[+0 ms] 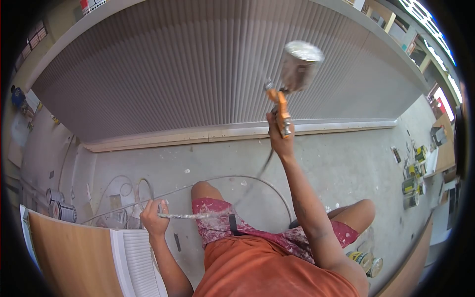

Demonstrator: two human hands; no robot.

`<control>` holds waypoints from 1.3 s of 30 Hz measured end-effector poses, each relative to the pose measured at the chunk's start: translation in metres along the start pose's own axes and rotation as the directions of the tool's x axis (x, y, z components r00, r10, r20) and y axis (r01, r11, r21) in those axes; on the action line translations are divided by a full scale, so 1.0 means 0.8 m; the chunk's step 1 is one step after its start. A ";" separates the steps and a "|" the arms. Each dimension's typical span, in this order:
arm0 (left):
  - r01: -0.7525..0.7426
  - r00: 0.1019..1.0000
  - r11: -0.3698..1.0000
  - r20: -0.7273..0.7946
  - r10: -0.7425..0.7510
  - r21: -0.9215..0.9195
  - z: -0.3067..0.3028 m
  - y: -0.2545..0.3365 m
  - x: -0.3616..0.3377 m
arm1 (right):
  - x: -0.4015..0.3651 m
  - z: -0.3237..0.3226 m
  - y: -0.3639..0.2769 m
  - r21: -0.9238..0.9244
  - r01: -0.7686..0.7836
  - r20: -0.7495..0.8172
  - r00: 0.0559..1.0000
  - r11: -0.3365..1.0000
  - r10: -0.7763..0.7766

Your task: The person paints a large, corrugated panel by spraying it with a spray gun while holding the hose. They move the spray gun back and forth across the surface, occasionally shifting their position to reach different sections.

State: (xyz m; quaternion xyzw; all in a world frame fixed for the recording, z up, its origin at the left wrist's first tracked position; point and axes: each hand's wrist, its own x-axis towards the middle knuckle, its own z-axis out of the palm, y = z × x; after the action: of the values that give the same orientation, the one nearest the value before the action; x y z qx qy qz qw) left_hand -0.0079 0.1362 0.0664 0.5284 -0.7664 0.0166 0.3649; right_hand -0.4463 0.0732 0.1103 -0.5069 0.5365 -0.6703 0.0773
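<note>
Directly ahead, a big grey ribbed panel (173,64) lies flat, taking up most of the upper view, with a pale wooden strip (208,134) running along its near edge. Below it spreads a paint-spattered concrete floor (346,163), where the person squats with both knees bent. At the lower left, a brown board (74,257) lies beside a white slatted panel (136,257). The right arm stretches forward and up, nearly straight, and the right hand (280,136) is closed around the orange grip of a spray gun (282,106), held over the ribbed panel's near edge with its metal cup (298,67) on top. The left arm is bent at the elbow, and the left hand (154,218) is closed around a paint-crusted hose (193,216) just beside the left knee. Paint cans (62,210) stand at the far left.
</note>
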 end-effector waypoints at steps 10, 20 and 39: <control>-0.018 0.999 0.999 -0.030 0.020 0.044 -0.003 -0.001 -0.001 | -0.045 -0.001 0.048 -0.165 -0.139 0.168 0.972 0.977 0.166; -0.017 0.999 1.000 -0.048 0.017 0.001 -0.007 0.004 -0.004 | -0.036 -0.003 0.034 -0.278 -0.217 0.213 0.936 0.936 0.280; -0.026 0.999 0.999 -0.035 0.026 -0.025 -0.005 0.001 -0.007 | -0.097 -0.004 0.086 -0.493 -0.351 0.337 0.766 0.796 0.547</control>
State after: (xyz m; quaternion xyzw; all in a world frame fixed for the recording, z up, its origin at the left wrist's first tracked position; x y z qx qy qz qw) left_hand -0.0053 0.1425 0.0666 0.5133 -0.7669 0.0206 0.3846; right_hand -0.4420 0.0975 0.0094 -0.5093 0.7353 -0.3647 0.2589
